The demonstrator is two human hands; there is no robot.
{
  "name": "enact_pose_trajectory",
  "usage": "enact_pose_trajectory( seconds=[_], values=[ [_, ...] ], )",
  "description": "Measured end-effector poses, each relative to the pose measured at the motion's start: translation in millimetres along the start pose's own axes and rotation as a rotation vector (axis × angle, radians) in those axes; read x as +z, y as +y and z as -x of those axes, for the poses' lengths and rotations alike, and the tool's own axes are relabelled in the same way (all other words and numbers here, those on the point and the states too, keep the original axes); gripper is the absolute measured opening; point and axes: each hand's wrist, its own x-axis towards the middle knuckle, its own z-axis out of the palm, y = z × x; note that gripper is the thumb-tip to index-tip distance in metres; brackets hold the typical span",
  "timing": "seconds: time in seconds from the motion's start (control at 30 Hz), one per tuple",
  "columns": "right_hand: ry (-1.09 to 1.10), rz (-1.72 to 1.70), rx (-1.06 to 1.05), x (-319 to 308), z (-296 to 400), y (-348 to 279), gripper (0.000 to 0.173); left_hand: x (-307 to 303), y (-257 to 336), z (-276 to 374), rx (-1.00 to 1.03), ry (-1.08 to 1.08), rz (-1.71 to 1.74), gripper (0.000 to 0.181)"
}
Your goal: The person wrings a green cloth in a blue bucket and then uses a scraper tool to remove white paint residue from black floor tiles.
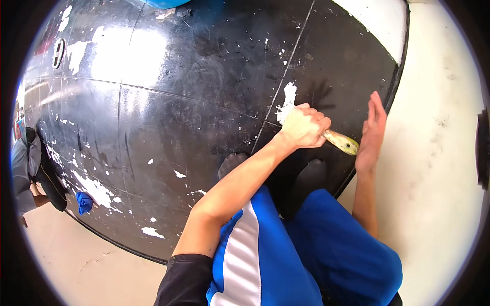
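My left hand (306, 125) is closed around a hand tool by its worn, paint-marked handle (341, 141). The handle has a hole near its yellow-green end; my fist hides the tool's working end. Just beyond the fist, a rough white patch (290, 93) marks the dark tiled floor (214, 126). My right hand (371, 134) is raised beside the pale wall (425, 134), its fingers stretched out and holding nothing. Its palm side is close to the handle's end; whether they touch, I cannot tell.
My dark-socked feet (312, 174) are on the floor below my hands. White flakes and splashes (95, 189) are scattered at left, near a crumpled blue cloth (84, 202). Another person (28, 172) is at the far left. Part of a blue object (166, 3) shows at the top.
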Motion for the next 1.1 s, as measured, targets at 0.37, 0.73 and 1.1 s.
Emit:
enact_pose_trajectory(
  seconds=[0.37,0.73,1.1],
  values=[
    [-0.182,0.435,-0.178,22,18,27,0.070,-2,-22,18,0.141,-0.137,-0.060,0.019],
    [-0.165,0.034,-0.086,38,44,39,0.068,-28,-35,18,0.256,-0.341,0.011,0.018],
    [0.125,-0.094,-0.060,-28,22,-26,0.070,-15,-14,7,0.137,-0.275,0.143,0.019]
  ],
)
